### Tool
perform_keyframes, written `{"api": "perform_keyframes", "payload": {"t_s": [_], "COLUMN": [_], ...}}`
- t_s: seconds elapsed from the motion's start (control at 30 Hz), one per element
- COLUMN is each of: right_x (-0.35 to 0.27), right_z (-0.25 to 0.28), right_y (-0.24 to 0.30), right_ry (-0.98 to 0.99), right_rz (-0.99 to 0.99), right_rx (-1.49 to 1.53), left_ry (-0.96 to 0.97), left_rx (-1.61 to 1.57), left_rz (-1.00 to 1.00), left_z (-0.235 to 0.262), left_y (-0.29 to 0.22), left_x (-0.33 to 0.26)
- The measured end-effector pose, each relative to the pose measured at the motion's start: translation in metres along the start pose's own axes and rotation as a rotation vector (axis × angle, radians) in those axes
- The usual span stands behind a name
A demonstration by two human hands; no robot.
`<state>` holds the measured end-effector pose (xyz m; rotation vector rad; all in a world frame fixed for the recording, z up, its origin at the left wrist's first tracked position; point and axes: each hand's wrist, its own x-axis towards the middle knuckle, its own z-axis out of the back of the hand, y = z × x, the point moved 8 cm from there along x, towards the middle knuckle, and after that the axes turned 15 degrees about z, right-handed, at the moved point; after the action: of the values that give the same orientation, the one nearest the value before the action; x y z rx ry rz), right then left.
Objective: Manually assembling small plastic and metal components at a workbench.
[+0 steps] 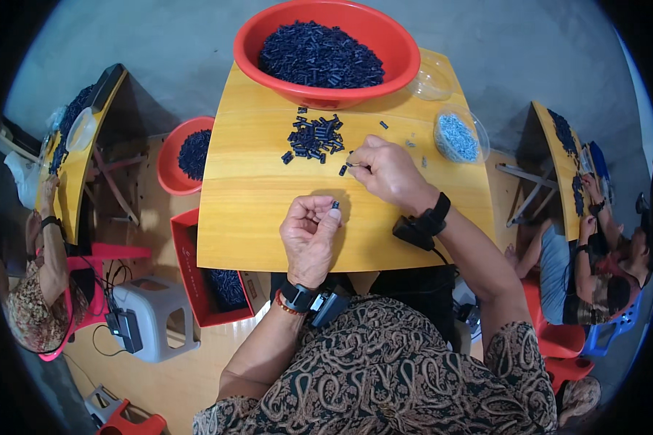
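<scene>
My left hand (310,235) is closed above the near part of the yellow table, with a small dark plastic piece (335,206) pinched between thumb and fingertip. Farther right, my right hand (386,168) has its fingertips pressed together near the table top; what they grip, if anything, is too small to name. One loose dark piece (342,171) lies just below those fingertips. To their left spreads a pile of the same dark pieces (315,138). A big red basin (406,72) heaped with such pieces stands at the table's far edge.
A clear tub of small light-blue parts (457,138) stands at the table's right, below a clear empty-looking container (434,78). Left of the table are a red basin (168,156) and a red box (189,268) on the floor. Other people sit at tables on both sides.
</scene>
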<state>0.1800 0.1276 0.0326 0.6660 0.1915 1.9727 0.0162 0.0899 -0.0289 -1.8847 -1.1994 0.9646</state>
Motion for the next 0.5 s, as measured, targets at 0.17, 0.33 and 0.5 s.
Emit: {"api": "perform_keyframes", "payload": {"t_s": [0.17, 0.33, 0.5], "right_x": [-0.001, -0.002, -0.008], "right_z": [-0.010, -0.003, 0.019], "right_y": [-0.002, 0.006, 0.027], "right_ry": [0.077, 0.014, -0.171], "right_rz": [0.042, 0.035, 0.168], "right_rx": [-0.102, -0.056, 0.158], "left_ry": [0.014, 0.013, 0.032], "left_rx": [0.055, 0.093, 0.029], "left_rz": [0.028, 0.040, 0.025], "left_z": [-0.001, -0.001, 0.000], "left_y": [0.001, 0.002, 0.005], "left_x": [-0.001, -0.001, 0.001]}}
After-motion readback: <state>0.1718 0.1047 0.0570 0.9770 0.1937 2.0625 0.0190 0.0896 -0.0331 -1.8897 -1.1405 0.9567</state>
